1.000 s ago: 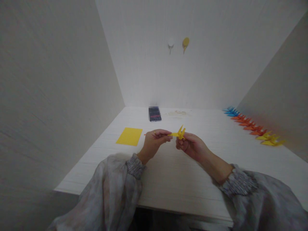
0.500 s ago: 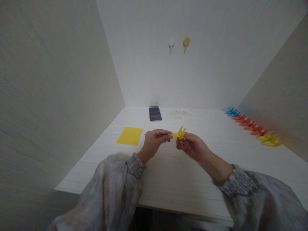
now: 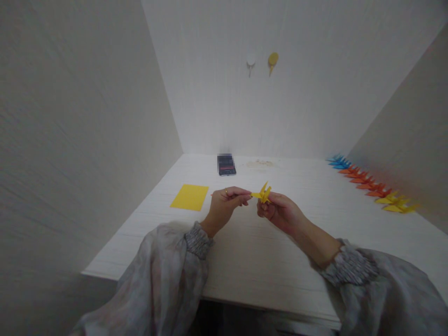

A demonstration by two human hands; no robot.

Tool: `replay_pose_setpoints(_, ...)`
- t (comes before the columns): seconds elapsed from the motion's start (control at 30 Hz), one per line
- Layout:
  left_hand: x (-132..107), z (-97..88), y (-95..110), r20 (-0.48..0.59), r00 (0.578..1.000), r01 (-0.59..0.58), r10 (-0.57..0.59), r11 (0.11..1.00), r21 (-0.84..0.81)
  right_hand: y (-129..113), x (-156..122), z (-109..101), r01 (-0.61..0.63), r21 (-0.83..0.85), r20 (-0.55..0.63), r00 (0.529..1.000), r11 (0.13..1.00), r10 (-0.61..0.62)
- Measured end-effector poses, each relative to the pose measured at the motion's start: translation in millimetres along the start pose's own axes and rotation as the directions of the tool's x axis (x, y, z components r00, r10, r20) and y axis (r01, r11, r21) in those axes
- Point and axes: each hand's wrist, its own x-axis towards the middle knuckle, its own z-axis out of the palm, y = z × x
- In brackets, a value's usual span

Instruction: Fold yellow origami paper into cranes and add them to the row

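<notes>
A small yellow origami crane (image 3: 265, 192) is held between my two hands, above the white table. My left hand (image 3: 229, 200), with a ring on one finger, pinches the wing that points left. On the other side, the thumb and fingers of my right hand (image 3: 278, 210) grip the crane's body; those fingertips are partly hidden behind the paper. To the left of my left hand lies a flat square sheet of yellow paper (image 3: 190, 197). A tiny reddish bit shows beside the left hand, too small to name.
A phone (image 3: 227, 165) lies near the back wall. Along the right edge of the table (image 3: 280, 275) runs a row of blue cranes (image 3: 339, 162), orange-red cranes (image 3: 366, 182) and yellow cranes (image 3: 395, 203). A white hook (image 3: 251, 60) and a yellow hook (image 3: 273, 59) are on the wall.
The view has shifted very slightly. Both hands keep their hold on the yellow crane, and my left fingertips sit a little closer to its body.
</notes>
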Motion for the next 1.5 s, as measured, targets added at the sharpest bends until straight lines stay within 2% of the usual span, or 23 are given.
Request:
replay_pose_setpoints(0.3, -1.4, -2.0, 1.7, 0.060, 0.997, -0.060, 0.056, 0.996, 0.059, -1.5, 0.1, 2.0, 0.000, -0.012, -0.011, 1.000, 1.000, -0.001)
replay_pose_setpoints(0.43, -0.4, -2.9, 0.4, 0.024, 0.997, -0.075, 0.075, 0.997, 0.014, -2.1, -0.4, 2.2, 0.008, -0.009, -0.016, 1.000, 1.000, -0.008)
replay_pose_setpoints(0.5, 0.9, -2.9, -0.5, -0.024, 0.999, -0.037, 0.036, 0.998, -0.044, -2.1, -0.6, 1.7, 0.007, -0.005, -0.019, 1.000, 1.000, -0.007)
replay_pose_setpoints(0.57, 2.0, -2.4, -0.7, -0.026, 0.998, 0.048, -0.050, 0.994, -0.101, -1.9, -0.7, 1.1, 0.004, 0.007, -0.018, 1.000, 1.000, -0.004)
replay_pose_setpoints(0.7, 1.5, -0.9, 0.9, 0.126, 0.964, 0.252, -0.236, 0.958, -0.134, -1.2, -1.0, 0.4, 0.005, 0.014, -0.020, 1.000, 1.000, -0.005)
replay_pose_setpoints(0.8, -0.3, -0.7, 1.8, 0.224, 0.925, 0.339, -0.308, 0.934, -0.112, -0.4, -1.4, 0.3, 0.013, 0.000, -0.031, 0.999, 1.000, -0.013)
replay_pose_setpoints(0.87, -1.2, -1.3, 2.0, 0.250, 0.908, 0.371, -0.337, 0.923, -0.104, 0.1, -1.5, 0.0, 0.020, -0.012, -0.036, 0.999, 1.000, -0.020)
replay_pose_setpoints(1.07, -1.1, -2.4, 3.2, 0.272, 0.879, 0.426, -0.393, 0.902, -0.073, 0.8, -1.2, -1.1, 0.030, -0.037, -0.043, 0.999, 0.999, -0.031)
replay_pose_setpoints(1.27, -0.8, -2.3, 2.3, 0.252, 0.899, 0.391, -0.358, 0.916, -0.092, 0.9, -1.1, -2.1, 0.036, -0.041, -0.032, 0.999, 0.999, -0.038)
replay_pose_setpoints(1.5, -2.3, -3.0, -1.4, 0.296, 0.907, 0.373, -0.299, 0.896, -0.240, 2.2, -1.5, -1.2, 0.029, -0.048, -0.024, 0.999, 0.998, -0.030)
